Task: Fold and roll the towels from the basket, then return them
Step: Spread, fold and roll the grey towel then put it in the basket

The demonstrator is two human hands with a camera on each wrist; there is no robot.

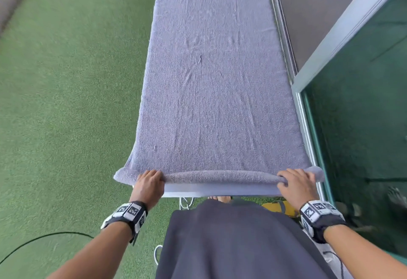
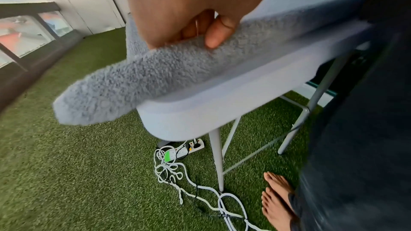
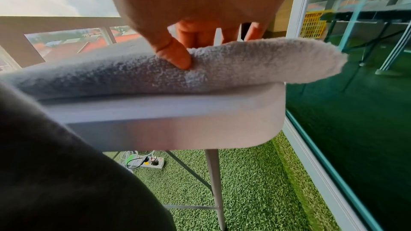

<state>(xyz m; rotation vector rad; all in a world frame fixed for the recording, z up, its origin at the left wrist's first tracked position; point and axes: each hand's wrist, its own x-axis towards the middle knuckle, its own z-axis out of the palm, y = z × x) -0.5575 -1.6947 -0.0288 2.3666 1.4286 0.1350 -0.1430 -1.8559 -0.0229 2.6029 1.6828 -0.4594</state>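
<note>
A grey towel (image 1: 211, 84) lies spread lengthwise over a white desk (image 1: 220, 190), covering it from near edge to far; its near edge is turned into a low roll along the desk's near edge; the left hand (image 1: 148, 187) grips that roll near its left end, thumb (image 2: 219, 32) pressed into the pile, fingers curled over; the right hand (image 1: 297, 185) grips it near the right end likewise, thumb (image 3: 175, 53) on the roll; a yellow basket (image 3: 312, 25) stands beyond the far end; cables and a power strip (image 2: 189, 148) lie on green turf (image 1: 66, 102) under the desk.
</note>
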